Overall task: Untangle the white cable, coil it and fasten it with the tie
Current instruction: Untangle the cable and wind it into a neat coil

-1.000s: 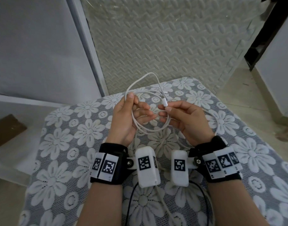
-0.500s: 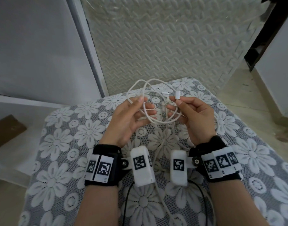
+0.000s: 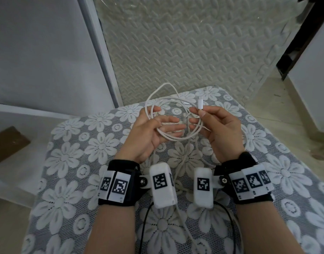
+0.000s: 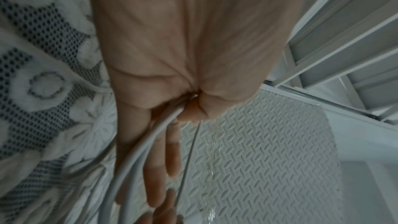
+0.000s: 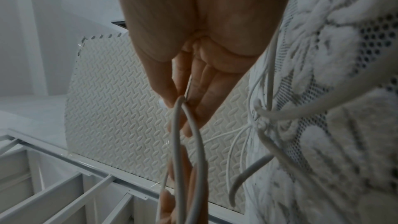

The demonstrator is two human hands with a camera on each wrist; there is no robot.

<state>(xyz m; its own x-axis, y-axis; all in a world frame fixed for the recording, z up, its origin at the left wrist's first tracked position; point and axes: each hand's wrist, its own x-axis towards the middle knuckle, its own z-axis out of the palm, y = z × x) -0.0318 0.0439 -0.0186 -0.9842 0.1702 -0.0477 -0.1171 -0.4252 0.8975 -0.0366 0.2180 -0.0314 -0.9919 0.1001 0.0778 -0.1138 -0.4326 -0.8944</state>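
Head: left grip (image 3: 148, 137), right grip (image 3: 225, 132) pinch white cable (image 3: 177, 139); floral cloth (image 3: 69, 158) beneath.

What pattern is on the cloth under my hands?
White flowers on grey mesh; the cloth shows best in the head view.

the cable (image 3: 200, 105) loops between left hand (image 3: 150, 136) and right hand (image 3: 225, 131) above the bench (image 3: 75, 158) (one strand runs back between the wrists).
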